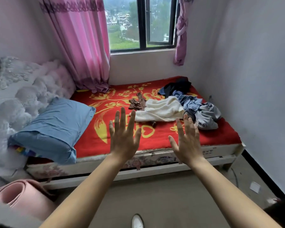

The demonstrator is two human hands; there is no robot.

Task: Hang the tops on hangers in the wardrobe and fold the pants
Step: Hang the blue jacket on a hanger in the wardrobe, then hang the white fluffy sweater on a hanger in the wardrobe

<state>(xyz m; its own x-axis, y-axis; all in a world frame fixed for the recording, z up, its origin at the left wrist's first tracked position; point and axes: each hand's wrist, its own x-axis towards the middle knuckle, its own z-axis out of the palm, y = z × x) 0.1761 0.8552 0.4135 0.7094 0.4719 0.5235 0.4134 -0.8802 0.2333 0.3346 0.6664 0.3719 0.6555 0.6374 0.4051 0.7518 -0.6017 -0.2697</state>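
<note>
A heap of clothes lies on the red bed cover (92,142) toward the far right. In it are a cream-white garment (161,109), a small brown garment (137,102), crumpled blue denim (190,102), a grey piece (207,116) and a dark navy piece (178,87). My left hand (123,135) and my right hand (187,142) are both raised in front of the bed, fingers straight and spread, holding nothing. They hover nearer to me than the clothes and touch none of them. No wardrobe or hangers are in view.
A blue pillow (54,127) lies at the bed's left end against a white tufted headboard (31,89). Pink curtains (82,46) hang beside the window (141,23). A pink rolled mat (23,196) sits at the lower left. Grey walls close in on the right.
</note>
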